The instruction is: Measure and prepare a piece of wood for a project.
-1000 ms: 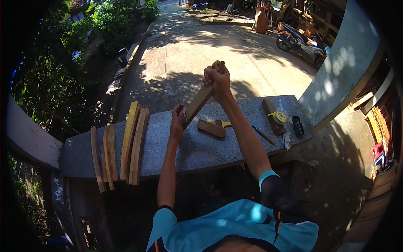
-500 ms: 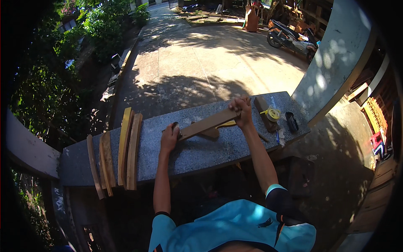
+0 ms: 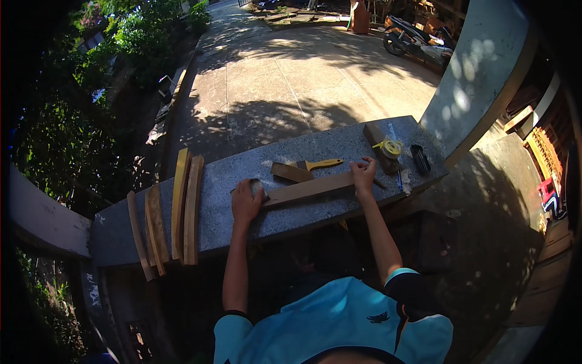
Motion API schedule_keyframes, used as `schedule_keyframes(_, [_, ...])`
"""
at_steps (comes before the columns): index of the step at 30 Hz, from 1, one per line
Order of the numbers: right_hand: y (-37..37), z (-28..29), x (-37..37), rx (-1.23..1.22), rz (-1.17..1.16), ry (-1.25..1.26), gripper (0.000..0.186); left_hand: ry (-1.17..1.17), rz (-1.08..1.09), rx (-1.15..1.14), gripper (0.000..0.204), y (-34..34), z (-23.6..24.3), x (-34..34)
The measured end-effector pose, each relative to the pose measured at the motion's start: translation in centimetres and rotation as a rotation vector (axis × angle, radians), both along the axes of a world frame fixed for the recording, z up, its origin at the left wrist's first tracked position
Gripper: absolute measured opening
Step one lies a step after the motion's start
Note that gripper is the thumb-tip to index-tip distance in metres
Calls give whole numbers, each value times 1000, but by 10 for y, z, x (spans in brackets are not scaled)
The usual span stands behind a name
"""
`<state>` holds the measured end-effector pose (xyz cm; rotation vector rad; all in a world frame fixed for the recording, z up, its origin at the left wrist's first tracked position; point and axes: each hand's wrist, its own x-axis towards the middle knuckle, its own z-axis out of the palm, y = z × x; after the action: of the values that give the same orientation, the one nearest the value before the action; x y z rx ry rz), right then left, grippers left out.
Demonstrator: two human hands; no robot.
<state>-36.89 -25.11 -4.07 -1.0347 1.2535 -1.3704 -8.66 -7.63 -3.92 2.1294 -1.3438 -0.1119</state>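
A flat wooden board (image 3: 309, 189) lies slantwise across the granite counter (image 3: 230, 164), its right end higher in view. My right hand (image 3: 364, 176) is closed on that right end, fingers bent over it. At the other end my left hand (image 3: 245, 203) curls around a dark, rounded object (image 3: 257, 188) with a shiny top; its kind is unclear, as the fingers cover much of it. Just beyond the board are a short wooden block (image 3: 291, 172) and a paintbrush with a yellow handle (image 3: 324, 164).
Several wooden strips (image 3: 193, 209) lie across the counter's left part, some overhanging the front edge. At the right are a dark wood block (image 3: 379, 145), a yellow tape roll (image 3: 391, 147), a black object (image 3: 420, 159) and a blue pen (image 3: 399, 181). A pillar (image 3: 479, 85) rises beyond.
The board's right end has come down toward me, with my right hand lowering along with it. The paintbrush and short block, partly covered before, now show. My left hand stays near the board's left end.
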Motion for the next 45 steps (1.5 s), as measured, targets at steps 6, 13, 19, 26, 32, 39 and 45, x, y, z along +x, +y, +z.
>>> schedule_keyframes(6, [-5,23,-14,-473,-17,709,27,-21,-5,-17,51,2,-8,5])
schedule_keyframes(13, [7,48,94,-810,530,1142,66,-130,-28,-64,51,3,-6,1])
schedule_keyframes(19, [8,30,130,-310,971,1347,82,-69,-61,21,69,2,-4,-2])
schedule_keyframes(26, [-16,21,85,-519,931,1199,61,-205,-141,124,82,12,15,-7])
schedule_keyframes(32, [-45,19,34,-524,870,1319,66,-189,-138,127,78,6,13,-6])
schedule_keyframes(39, [-49,22,12,-571,876,1223,65,-179,-140,158,77,8,12,-3])
schedule_keyframes(45, [-21,46,21,-667,767,1450,76,-245,-201,-43,34,11,15,-9])
